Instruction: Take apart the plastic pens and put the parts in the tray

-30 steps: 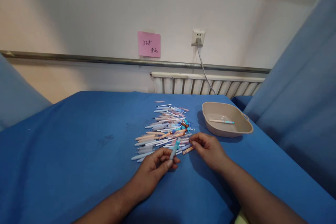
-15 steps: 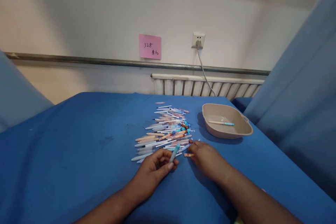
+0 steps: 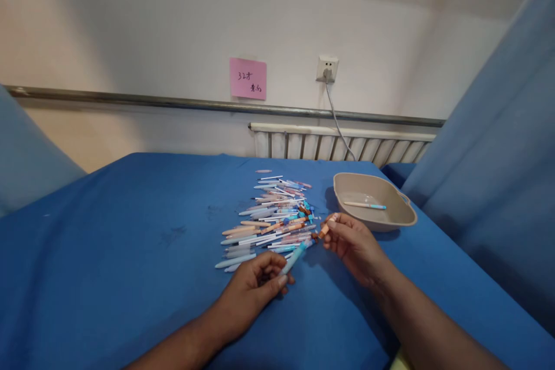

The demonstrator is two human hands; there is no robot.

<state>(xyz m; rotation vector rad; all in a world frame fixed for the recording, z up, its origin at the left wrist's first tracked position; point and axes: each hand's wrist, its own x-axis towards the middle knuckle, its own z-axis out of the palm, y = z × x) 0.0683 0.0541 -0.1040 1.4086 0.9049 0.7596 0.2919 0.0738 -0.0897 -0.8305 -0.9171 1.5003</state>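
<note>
1. Wall: pale, behind everything.
2. Blue cloth: covers my work surface, a few dark smudges left of the pile.
3. Curtain: light blue, hangs at the right.
4. Radiator: white, ribbed, low on the wall past the far edge.
5. Pile: pen parts lying mostly crosswise mid-cloth. White sticks, pale blue, grey, pink and peach barrels; brown and bright blue bits at the right end.
6. Basin: beige, right of the pile, beyond my right hand.
7. My left hand: thumb and fingers pinching the blue tube, just in front of the pile.
8. My right hand: thumb and fingertips pinching the orange tube, between pile and basin.
9. Pen: in the basin, peach body, turquoise right end.
10. Blue tube: pale blue, brighter turquoise at the far end, tilted away and right. Lower end hidden in my grip.
11. Orange tube: short, peach-orange, browner at the lower end, paler up top. Fingers cover part; markings too small to read.
</note>
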